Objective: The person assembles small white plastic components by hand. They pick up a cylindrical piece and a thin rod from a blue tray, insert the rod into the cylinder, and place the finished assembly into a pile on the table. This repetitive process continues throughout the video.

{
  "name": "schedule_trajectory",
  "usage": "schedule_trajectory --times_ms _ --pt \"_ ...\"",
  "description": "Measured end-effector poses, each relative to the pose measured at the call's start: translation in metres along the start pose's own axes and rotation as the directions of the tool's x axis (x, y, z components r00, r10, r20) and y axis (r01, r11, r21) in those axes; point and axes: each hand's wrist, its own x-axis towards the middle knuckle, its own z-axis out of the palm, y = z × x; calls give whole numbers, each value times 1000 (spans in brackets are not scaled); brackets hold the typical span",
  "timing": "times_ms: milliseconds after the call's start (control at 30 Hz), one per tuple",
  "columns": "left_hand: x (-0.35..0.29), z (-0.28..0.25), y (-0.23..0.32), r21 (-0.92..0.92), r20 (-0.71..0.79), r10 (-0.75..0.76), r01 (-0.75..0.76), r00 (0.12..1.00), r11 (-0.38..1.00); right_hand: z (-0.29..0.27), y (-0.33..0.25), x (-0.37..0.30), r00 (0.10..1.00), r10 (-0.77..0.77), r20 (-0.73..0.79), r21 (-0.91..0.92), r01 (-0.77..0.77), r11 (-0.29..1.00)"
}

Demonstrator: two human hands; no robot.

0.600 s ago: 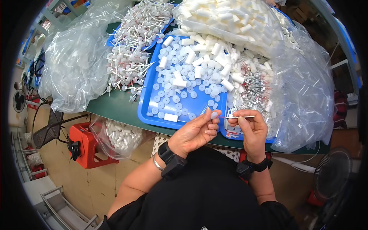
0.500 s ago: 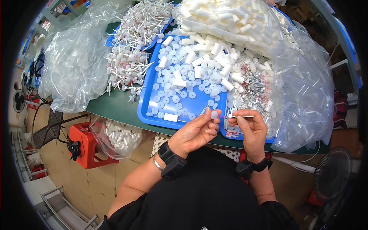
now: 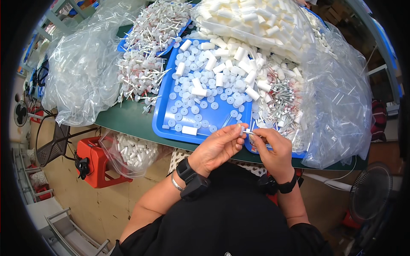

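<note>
In front of my body, over the near edge of the blue tray (image 3: pixel 157 117), my left hand (image 3: pixel 217 149) pinches a small translucent disc (image 3: pixel 242 130) between thumb and fingertips. My right hand (image 3: pixel 275 151) is closed on a thin rod (image 3: pixel 248 132) with a white piece on it, its tip against the disc. Fingers partly cover both parts, so how far the rod sits in the disc is hidden. Loose translucent discs (image 3: pixel 195 109) and white cylinders (image 3: pixel 189 130) lie in the tray beyond my hands.
Thin wired rods (image 3: pixel 284 100) fill a second tray at right. Finished-looking disc-and-rod pieces (image 3: pixel 143 72) are heaped at back left. A bag of white cylinders (image 3: pixel 256 21) lies behind. Clear plastic bags (image 3: pixel 83 77) flank the table; a red stool (image 3: pixel 96 160) stands at left.
My right hand has moved left, bringing the rod from a visible gap up against the disc. The left hand has stayed nearly in place, still pinching the disc.
</note>
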Motion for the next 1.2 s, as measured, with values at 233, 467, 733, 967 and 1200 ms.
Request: schedule_trajectory --times_ms 233,467,733,967,1200 --pt "-2 8 -5 63 -30 18 -16 999 998 8 3 -2 989 -147 -26 -162 141 977" --pt "-3 10 0 81 -41 -43 47 998 996 8 12 1 972 -235 -14 -139 231 963" --pt "-5 6 13 182 -110 125 -104 986 978 -18 42 17 988 125 92 -122 -114 986" --pt "-6 10 9 172 -160 142 -114 977 979 -11 72 31 970 45 237 -582 105 806" --pt "-7 11 9 181 -133 163 -138 978 974 -18 51 27 972 115 206 -331 -42 943"
